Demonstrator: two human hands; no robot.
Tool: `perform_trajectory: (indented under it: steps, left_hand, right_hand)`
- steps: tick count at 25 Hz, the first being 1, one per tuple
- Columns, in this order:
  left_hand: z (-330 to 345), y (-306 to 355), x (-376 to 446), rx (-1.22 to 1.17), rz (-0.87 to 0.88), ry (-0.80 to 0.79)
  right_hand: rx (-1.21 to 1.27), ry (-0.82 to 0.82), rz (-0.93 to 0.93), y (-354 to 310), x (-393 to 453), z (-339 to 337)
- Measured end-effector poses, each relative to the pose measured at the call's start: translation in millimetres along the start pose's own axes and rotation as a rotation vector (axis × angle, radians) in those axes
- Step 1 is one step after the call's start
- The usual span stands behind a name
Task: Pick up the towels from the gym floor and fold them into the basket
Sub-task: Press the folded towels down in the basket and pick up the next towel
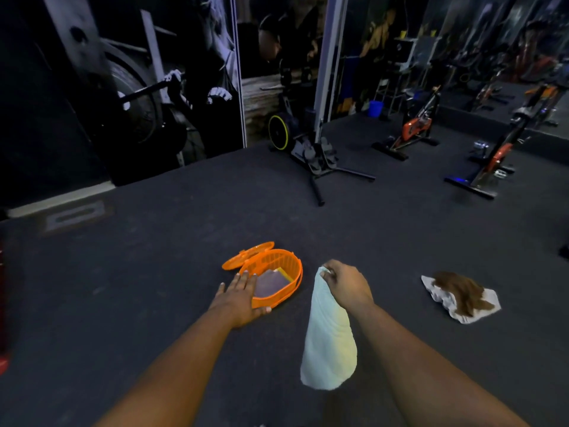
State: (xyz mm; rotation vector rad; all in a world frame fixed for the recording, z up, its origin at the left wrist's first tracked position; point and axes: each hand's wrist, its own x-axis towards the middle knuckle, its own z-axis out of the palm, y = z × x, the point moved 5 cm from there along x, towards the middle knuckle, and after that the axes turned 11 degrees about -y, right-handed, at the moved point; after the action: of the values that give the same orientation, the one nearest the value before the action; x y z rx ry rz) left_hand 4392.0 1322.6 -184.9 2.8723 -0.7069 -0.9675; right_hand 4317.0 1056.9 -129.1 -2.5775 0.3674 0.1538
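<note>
An orange plastic basket (pixel 294 274) stands on the dark gym floor with its lid (pixel 243 257) swung open to the left. Folded towels, one purple-grey (pixel 271 285) and one yellow, lie inside. My left hand (pixel 241 298) rests flat and open against the basket's near left rim. My right hand (pixel 346 283) pinches the top corner of a pale white towel (pixel 328 340), which hangs down just right of the basket. A white and brown towel (pixel 460 298) lies crumpled on the floor further right.
An exercise machine with a yellow-rimmed wheel (pixel 278 131) and long floor legs stands behind the basket. Orange spin bikes (pixel 412 127) stand at the back right. A wall mural (pixel 123 87) closes off the left. A red object (pixel 3 303) sits at the left edge.
</note>
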Motion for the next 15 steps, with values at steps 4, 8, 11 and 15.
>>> perform_trajectory:
  steps: [4,8,11,15]
  left_hand:
    - [-40.1,-2.6,63.6,-0.055,-0.034,0.005]
    - [-78.3,-9.7,129.3,-0.092,-0.028,0.002]
    - [-118.9,-4.5,162.3,-0.141,0.06,0.081]
    - [-177.6,34.8,194.2,-0.439,0.316,0.23]
  right_hand:
    - [-0.033,-0.009,-0.061,6.0,85.3,-18.2]
    - [-0.044,-0.036,-0.102,1.8,161.3,-28.1]
    - [0.033,-0.105,-0.181,-10.8,205.5,-41.8]
    - [0.085,-0.161,-0.336,-32.2,261.3,-67.1]
